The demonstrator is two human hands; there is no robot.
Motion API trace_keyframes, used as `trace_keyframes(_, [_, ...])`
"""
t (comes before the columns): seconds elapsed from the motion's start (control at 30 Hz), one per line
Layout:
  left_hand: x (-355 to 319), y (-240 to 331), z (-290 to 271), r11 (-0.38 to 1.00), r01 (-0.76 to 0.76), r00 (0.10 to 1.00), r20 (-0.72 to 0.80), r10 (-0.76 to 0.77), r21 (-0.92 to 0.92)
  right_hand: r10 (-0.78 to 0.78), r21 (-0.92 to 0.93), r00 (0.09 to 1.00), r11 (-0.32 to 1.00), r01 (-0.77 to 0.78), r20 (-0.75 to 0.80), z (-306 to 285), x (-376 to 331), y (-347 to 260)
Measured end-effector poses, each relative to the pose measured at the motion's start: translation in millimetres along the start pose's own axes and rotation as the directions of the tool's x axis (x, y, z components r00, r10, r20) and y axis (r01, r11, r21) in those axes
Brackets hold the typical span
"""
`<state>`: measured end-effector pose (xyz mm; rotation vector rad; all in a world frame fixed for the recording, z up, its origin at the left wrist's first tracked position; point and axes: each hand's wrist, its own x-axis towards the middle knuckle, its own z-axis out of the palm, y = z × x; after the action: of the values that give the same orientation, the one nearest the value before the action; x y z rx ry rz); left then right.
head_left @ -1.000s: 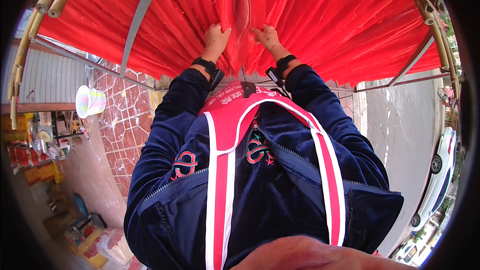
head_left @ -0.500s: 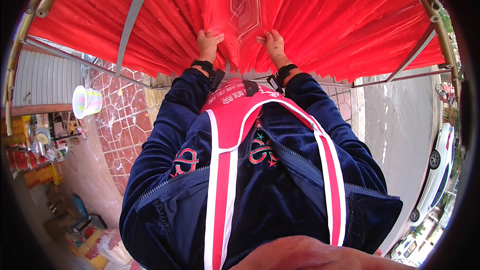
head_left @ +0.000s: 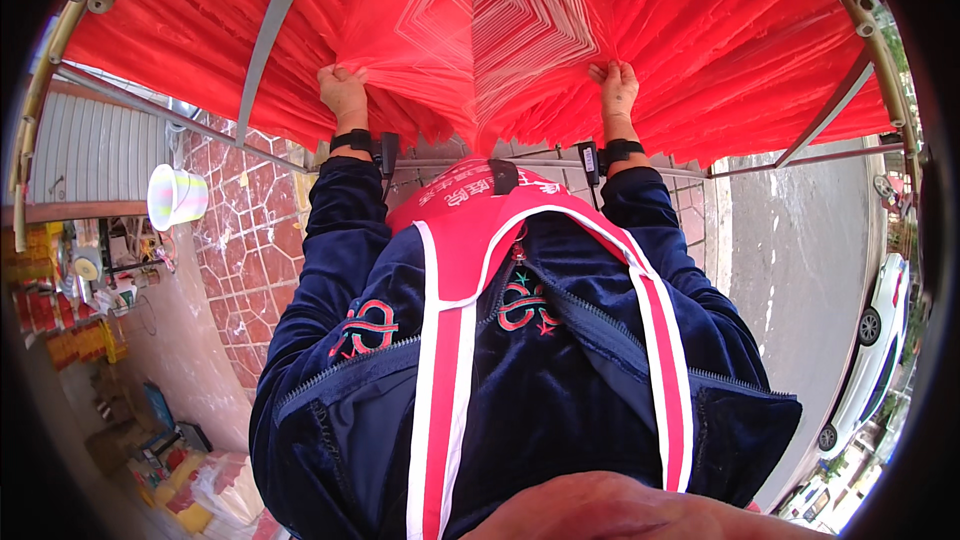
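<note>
the person wears a dark navy jacket (head_left: 560,430) of velvety pile, unzipped at the chest, with a toothed zipper (head_left: 590,315) and a reddish pull (head_left: 519,252); looped emblems (head_left: 371,326) in red and teal thread, with small stars, decorate its front; over it hangs a red apron (head_left: 470,255) with white edging, white lettering and a dark patch (head_left: 504,176); its red straps (head_left: 442,410) carry broad white borders; black bands (head_left: 352,141) circle both wrists, each beside a small dark box (head_left: 389,153); the left hand (head_left: 343,97) and right hand (head_left: 618,90) are bare

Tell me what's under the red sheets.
Past the lower edge of the red sheets, red paving shows at left and grey road at right. Whatever lies directly beneath them is covered, so it cannot be told.
</note>
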<state>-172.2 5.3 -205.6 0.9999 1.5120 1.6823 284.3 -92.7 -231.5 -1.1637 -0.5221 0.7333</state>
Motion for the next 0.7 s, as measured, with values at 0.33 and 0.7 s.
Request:
trace_keyframes(0.33, [-4,5,-24,0.891,-0.243,0.964,-0.006,0.265,0.384,-0.299,-0.502,0.954,0.823,0.266,0.015,-22,-5,-5])
trace_keyframes(0.7, [-91,3,23,0.909,-0.221,0.869,0.494,0.019,0.354,-0.097,-0.576,0.94,0.768,0.28,0.327,24,-69,23])
